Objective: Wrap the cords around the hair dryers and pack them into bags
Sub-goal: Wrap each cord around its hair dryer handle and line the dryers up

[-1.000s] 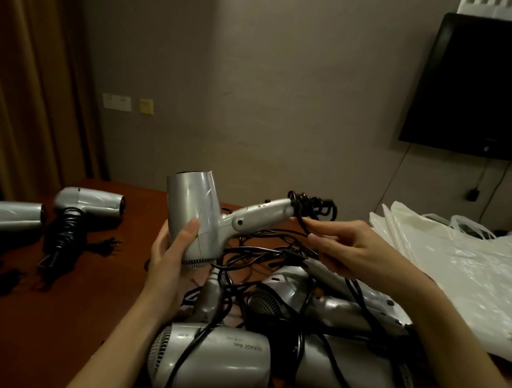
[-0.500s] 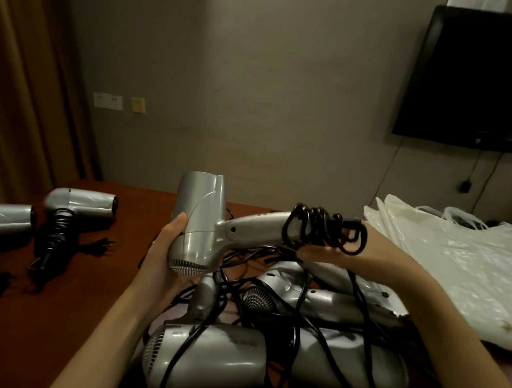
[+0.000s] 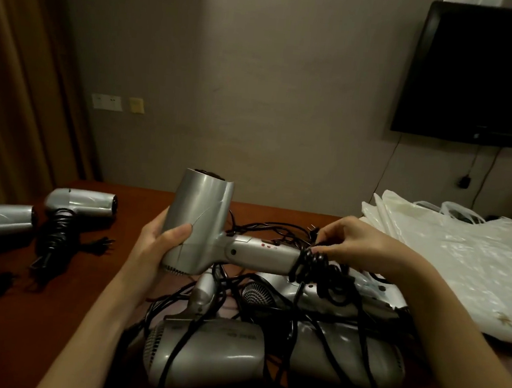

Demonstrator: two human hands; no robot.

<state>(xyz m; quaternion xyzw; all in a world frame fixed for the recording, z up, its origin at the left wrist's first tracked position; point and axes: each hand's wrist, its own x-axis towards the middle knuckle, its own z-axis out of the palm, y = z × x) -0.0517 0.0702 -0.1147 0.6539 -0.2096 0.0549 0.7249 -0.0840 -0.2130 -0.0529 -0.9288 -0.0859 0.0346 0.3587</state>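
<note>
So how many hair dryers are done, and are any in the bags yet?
Two wrapped dryers lie at the table's left. The left hand grips a third dryer while the right hand works its cord around the handle. Left to do: the tangled pile in front. I see none in the white plastic bags, which lie mostly flat.
</note>
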